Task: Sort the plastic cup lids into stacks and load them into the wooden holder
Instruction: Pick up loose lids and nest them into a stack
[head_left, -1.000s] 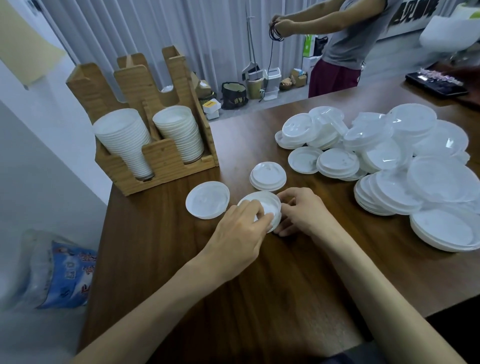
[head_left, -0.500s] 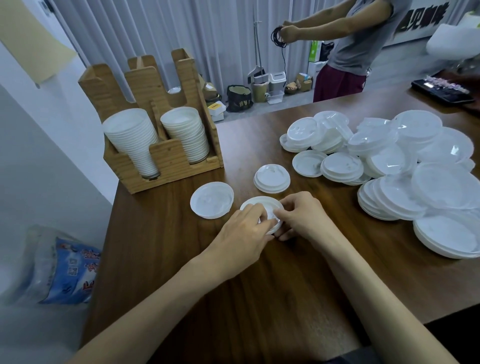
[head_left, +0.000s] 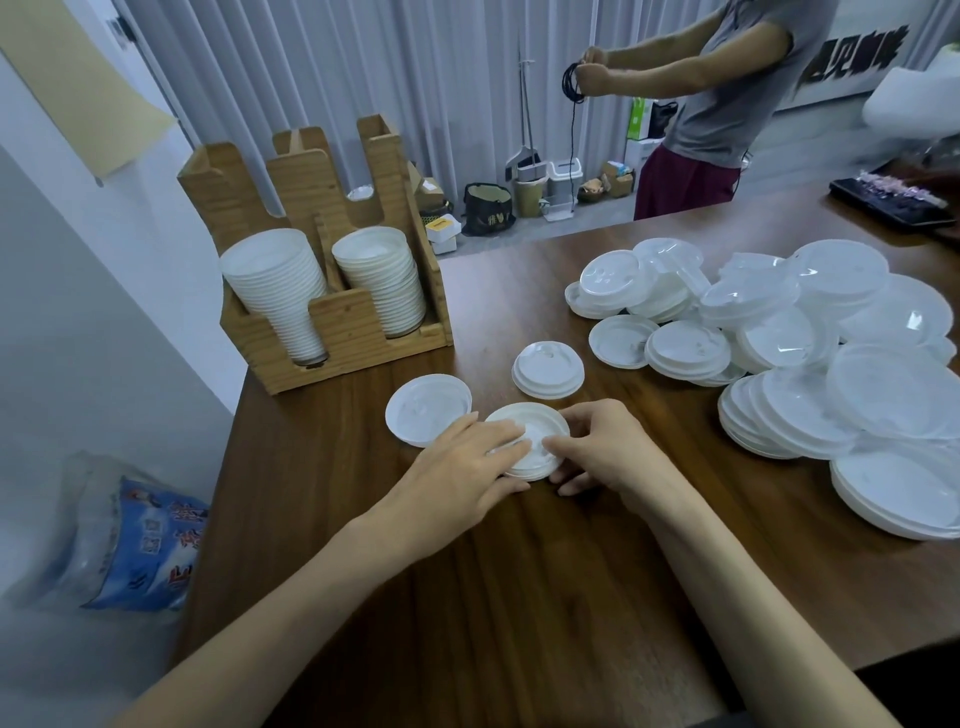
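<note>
The lid stack (head_left: 527, 441) sits on the table (head_left: 519, 597) directly in front of the person, between both hands. From it, the wooden holder (head_left: 332, 322) stands at 10 o'clock, well apart. The loose lids (head_left: 779, 338) lie heaped at 2 o'clock.

Hand state: the left hand (head_left: 462, 473) lies nearly flat, its fingers straight and pressing on the stack's top from 8 o'clock. The right hand (head_left: 608, 452) is curled round the rim at 4 o'clock, with the index finger on top and the thumb at the near edge.

Handling, as judged: the lids are thin moulded plastic, very light, springy rather than stiff, and smooth enough to slide over one another. A nested stack likely shears sideways if lifted by its top lid alone. Take hold at the rim, on opposite sides, low enough to catch the bottom lid. Hard squeezing probably buckles the rim.

Appearance: white, round, shallow, with a raised centre and a stepped rim. A single lid (head_left: 428, 410) lies just beside it at 10 o'clock, and a second small stack (head_left: 548, 370) lies at 12 o'clock. Both front slots of the holder carry tall white stacks.
</note>
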